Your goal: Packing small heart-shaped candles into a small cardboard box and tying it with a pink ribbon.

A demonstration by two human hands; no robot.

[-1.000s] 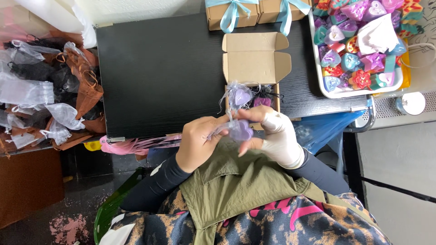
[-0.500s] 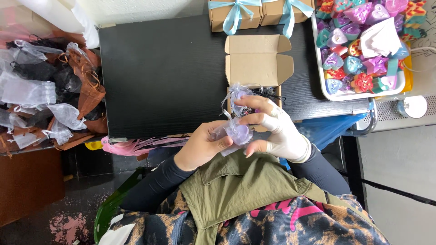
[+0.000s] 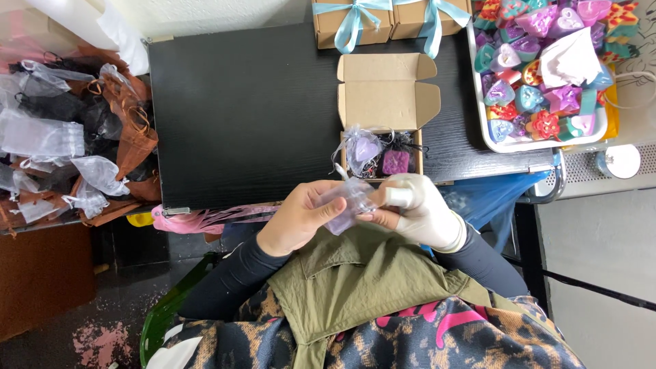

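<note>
Black table (image 3: 246,116); purple pouch (image 3: 347,205) btwn left hand (image 3: 301,217), right hand (image 3: 417,208).

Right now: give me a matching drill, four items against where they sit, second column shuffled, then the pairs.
1. sheer purple pouch
2. open cardboard box
3. white tray of coloured hearts
4. pile of organza bags

A. far left of the table
B. between both hands
C. table middle, lid flipped back
D. right end of the table

Pairs: 1-B, 2-C, 3-D, 4-A

Dark sleeves, white glove (image 3: 425,213), olive vest (image 3: 355,287)
</note>
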